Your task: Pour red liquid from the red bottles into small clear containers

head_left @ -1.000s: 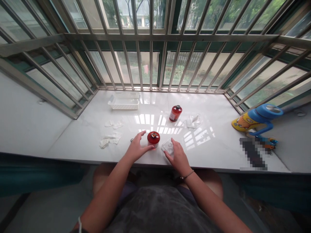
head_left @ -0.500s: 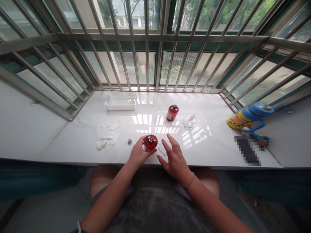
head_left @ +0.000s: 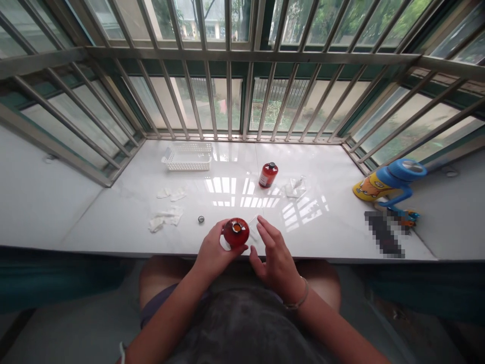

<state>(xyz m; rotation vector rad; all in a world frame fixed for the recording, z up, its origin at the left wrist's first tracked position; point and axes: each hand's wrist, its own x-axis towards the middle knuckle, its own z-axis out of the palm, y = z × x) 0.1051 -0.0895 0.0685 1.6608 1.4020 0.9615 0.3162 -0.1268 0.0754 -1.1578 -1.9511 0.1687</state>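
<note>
My left hand (head_left: pixel 212 251) is wrapped round a red bottle (head_left: pixel 235 232) with its mouth uncovered, lifted near the front edge of the white sill (head_left: pixel 333 222). My right hand (head_left: pixel 275 251) hovers just right of it with the fingers stretched out, over a small clear dish (head_left: pixel 253 226) that is partly hidden. A small dark cap (head_left: pixel 201 219) lies on the sill to the left of the bottle. A second red bottle (head_left: pixel 268 175) with a black cap stands farther back, upright.
Crumpled white tissues (head_left: pixel 165 218) lie at the left, a white basket (head_left: pixel 187 156) at the back left, clear wrappers (head_left: pixel 295 187) beside the far bottle. A blue and yellow water bottle (head_left: pixel 389 183) lies at the right. Metal window bars enclose the sill.
My left hand took hold of the red bottle and lifted it toward me. My right hand left the clear dish and opened beside the bottle.
</note>
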